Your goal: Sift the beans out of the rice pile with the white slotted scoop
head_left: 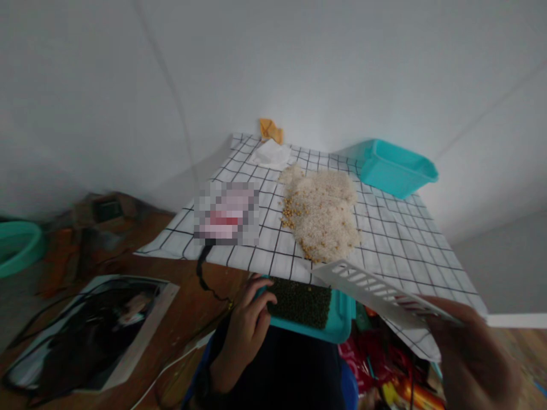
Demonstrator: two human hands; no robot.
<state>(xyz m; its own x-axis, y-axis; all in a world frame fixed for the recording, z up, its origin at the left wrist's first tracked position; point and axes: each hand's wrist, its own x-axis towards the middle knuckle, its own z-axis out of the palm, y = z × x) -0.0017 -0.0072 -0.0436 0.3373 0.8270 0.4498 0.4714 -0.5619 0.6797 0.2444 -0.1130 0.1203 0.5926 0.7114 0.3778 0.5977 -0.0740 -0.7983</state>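
Observation:
My left hand [245,327] is closed on the near left rim of a teal tray [339,322] filled with small dark green beans [301,302]. The tray sits at the front edge of the table, against my lap. My right hand [470,356], blurred and close to the camera, grips a flat white slotted plastic piece [376,287] that slants over the tray's right side. Beyond the tray, a pile of white rice mixed with yellow grains [322,213] lies on a white cloth with a black grid [405,239].
A teal basin [395,168] stands at the back right of the cloth. White paper [271,154] and an orange scrap [270,130] lie at the far edge. A pixelated patch [226,213] covers something on the left. A picture [89,330], cables and a green bowl [19,245] are at left.

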